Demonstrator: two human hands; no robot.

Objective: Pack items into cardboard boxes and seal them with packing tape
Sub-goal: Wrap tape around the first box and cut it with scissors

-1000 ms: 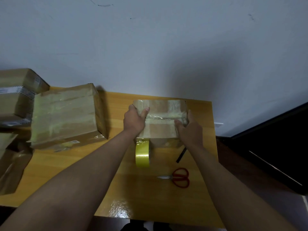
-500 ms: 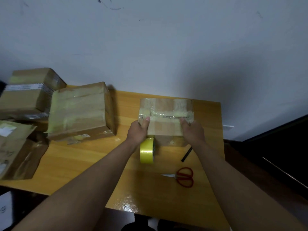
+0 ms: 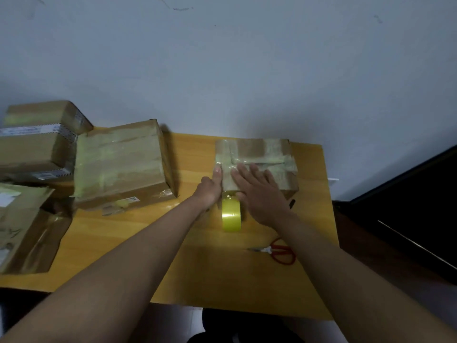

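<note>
Boxes: four | tape roll point(image 3: 231, 215): one | left hand point(image 3: 210, 190) thumb, flat right hand point(image 3: 257, 191) pressing box point(image 3: 262, 154)
</note>
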